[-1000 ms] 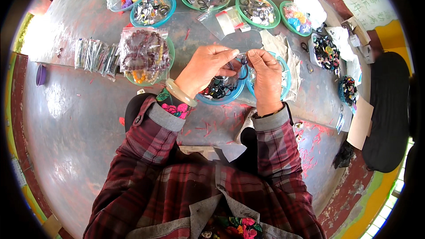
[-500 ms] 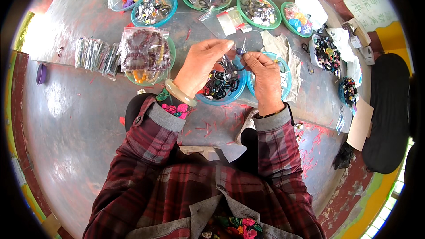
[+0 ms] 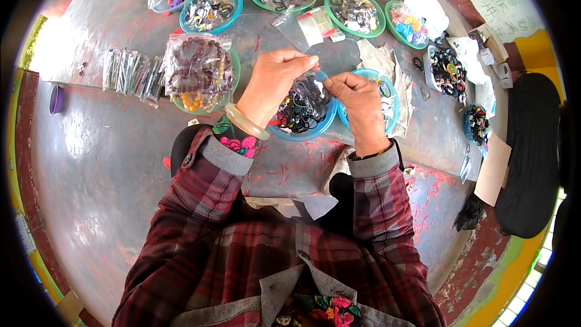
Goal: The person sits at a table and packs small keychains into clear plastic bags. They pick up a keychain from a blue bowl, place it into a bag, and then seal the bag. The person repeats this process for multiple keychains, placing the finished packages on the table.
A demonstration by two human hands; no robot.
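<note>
Grey surface (image 3: 109, 163), red scraps (image 3: 433, 189) scattered over its right part, bowls and bagged goods all round. Head view: 2 bare hands up near the middle, close to each other but apart. Left hand (image 3: 277, 80), pale bangle (image 3: 246, 123) at the wrist, has a clear plastic bag (image 3: 319, 76) pinched between thumb and fingers. Right hand (image 3: 358, 103) has thumb and fingertips closed on the bag's right edge; exact contact partly hidden. Bag hangs over a blue bowl (image 3: 302, 137) full of dark bands (image 3: 299, 115). 2nd blue bowl (image 3: 397, 106) sits just right of it, partly behind the right hand; beige cloth (image 3: 402, 79) beside that. Left side: green bowl (image 3: 237, 72) with bagged beads (image 3: 196, 60) on top, then slim packets (image 3: 130, 79) in a row, purple cup (image 3: 57, 100) farther out. Far right: white tray (image 3: 430, 71) of small dark pieces, cardboard (image 3: 492, 169), long black pad (image 3: 530, 151).
</note>
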